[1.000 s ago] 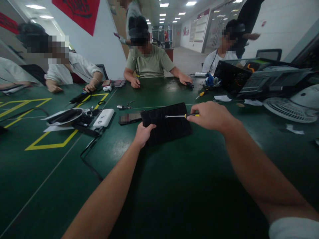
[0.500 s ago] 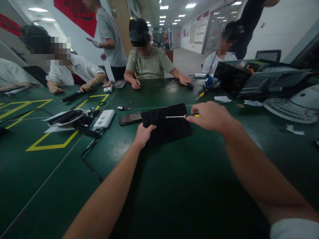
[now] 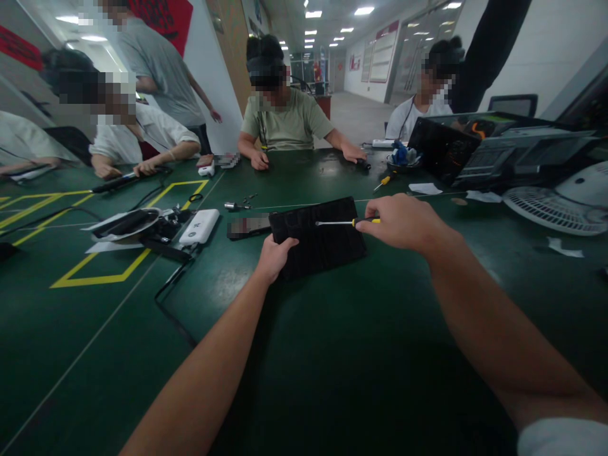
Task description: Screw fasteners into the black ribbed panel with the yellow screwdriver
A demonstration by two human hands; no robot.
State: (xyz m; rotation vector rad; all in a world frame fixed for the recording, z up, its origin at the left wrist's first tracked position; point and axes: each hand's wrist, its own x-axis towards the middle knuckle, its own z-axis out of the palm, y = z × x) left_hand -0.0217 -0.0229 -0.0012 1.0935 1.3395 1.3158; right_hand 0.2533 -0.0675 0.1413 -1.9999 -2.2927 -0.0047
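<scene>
My left hand (image 3: 275,256) grips the near left edge of a flat black rectangular panel (image 3: 323,250), its thumb lying on top. The panel tilts up from the green table, and its fine details are too dark to make out. In my right hand (image 3: 403,221) is a screwdriver (image 3: 337,223) with a yellow and black handle, fingers closed round it. Its metal shaft points left across the panel, the tip over the upper middle of it. Whether the tip touches the surface I cannot tell.
Left of the panel lie a dark phone-like object (image 3: 244,227), a small metal piece (image 3: 232,206) and a white power bank (image 3: 199,227). Another yellow screwdriver (image 3: 384,182), a white fan (image 3: 560,202) and an open computer case (image 3: 513,152) are to the right. Several people sit opposite.
My hands, the panel and the screwdriver stay almost still. In the background, a standing person in grey has moved left, and a seated person at the left has shifted a dark rod-like tool leftward.
</scene>
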